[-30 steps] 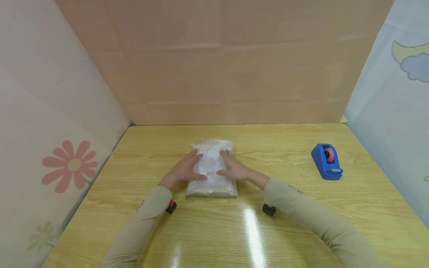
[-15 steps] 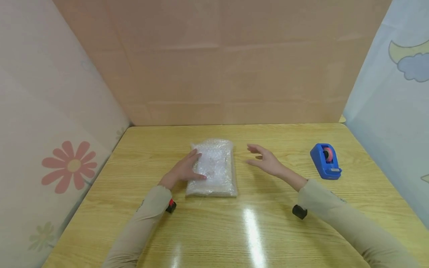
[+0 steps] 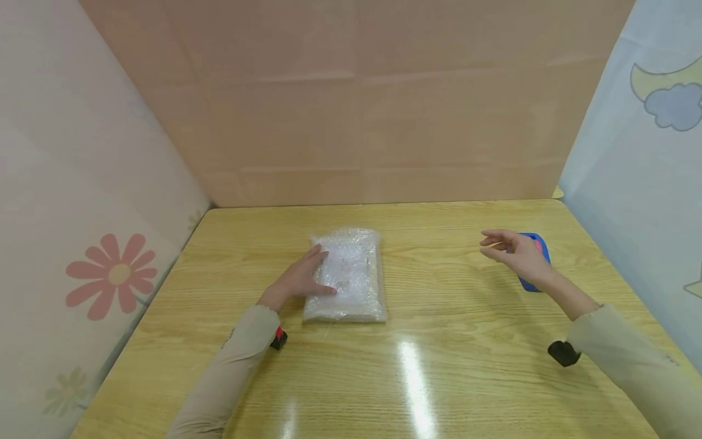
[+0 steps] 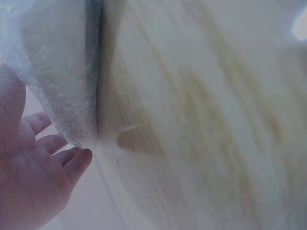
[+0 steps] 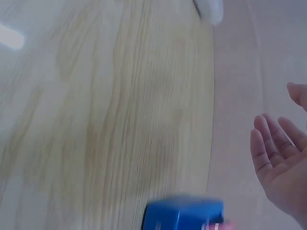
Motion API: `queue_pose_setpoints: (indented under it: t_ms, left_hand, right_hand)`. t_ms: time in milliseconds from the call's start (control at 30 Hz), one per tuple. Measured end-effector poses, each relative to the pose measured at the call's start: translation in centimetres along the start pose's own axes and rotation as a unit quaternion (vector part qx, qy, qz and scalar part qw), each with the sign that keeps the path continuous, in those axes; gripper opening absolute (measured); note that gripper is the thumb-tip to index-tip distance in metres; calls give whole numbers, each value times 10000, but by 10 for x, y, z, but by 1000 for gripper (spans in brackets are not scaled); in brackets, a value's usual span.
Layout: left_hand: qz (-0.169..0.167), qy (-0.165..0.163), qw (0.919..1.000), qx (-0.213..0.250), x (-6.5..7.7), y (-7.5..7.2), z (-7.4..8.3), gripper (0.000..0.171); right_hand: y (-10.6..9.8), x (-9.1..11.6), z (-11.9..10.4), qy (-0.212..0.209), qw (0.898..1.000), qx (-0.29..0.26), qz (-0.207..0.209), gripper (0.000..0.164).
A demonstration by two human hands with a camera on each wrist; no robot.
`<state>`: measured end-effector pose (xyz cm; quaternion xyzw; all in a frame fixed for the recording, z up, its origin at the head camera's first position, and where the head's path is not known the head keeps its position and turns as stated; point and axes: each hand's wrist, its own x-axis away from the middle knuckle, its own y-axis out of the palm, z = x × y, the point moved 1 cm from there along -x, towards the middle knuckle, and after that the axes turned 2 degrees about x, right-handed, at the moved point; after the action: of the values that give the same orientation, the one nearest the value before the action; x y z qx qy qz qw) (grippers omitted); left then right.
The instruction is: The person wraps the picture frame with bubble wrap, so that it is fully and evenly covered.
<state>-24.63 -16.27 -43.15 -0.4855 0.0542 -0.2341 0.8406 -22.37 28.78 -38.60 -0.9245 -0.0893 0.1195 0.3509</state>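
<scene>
A flat package in bubble wrap (image 3: 353,280) lies on the table, its clear wrap (image 4: 57,72) also large in the left wrist view. Against its left side rests my left hand (image 3: 298,277), fingers and thumb spread over the edge. My right hand (image 3: 518,253) hangs in the air on the right, holding nothing, its fingers loosely bent (image 5: 283,163). It partly hides a blue tape dispenser (image 3: 528,285) with a pink roll; in the right wrist view the dispenser (image 5: 177,215) shows below the hand.
The wooden table (image 3: 439,353) ends at a brown paper backdrop (image 3: 356,122). Printed sheets (image 3: 109,152) hang at both sides. A black wrist camera (image 3: 563,353) sits under the right sleeve.
My right hand has lifted off the package and moved right, over to the tape dispenser. The left hand and the package stay where they were.
</scene>
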Motion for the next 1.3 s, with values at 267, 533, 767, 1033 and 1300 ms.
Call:
queue_pose_setpoints:
  t_ms: [267,533,767,1033,1300]
  left_hand:
    - [-17,-27,9999,112,1,0,2,100]
    - [7,-93,9999,141,2,1,-2,101]
    - [14,-19,9999,150,0,2,-3,101]
    - [5,29,9999,110,1,1,-1,101]
    - [19,66,9998,195,1,1,-1,100]
  right_hand:
    - [-43,35,32,542,9978,-2,395,36]
    - [-55,59,66,1145,9914,50,634,44]
    - [-54,68,87,1651,9856,257,256,47]
    - [-57,67,90,1514,9874,457,-39,39]
    - [-61,59,87,1510,9863,603,-291,35]
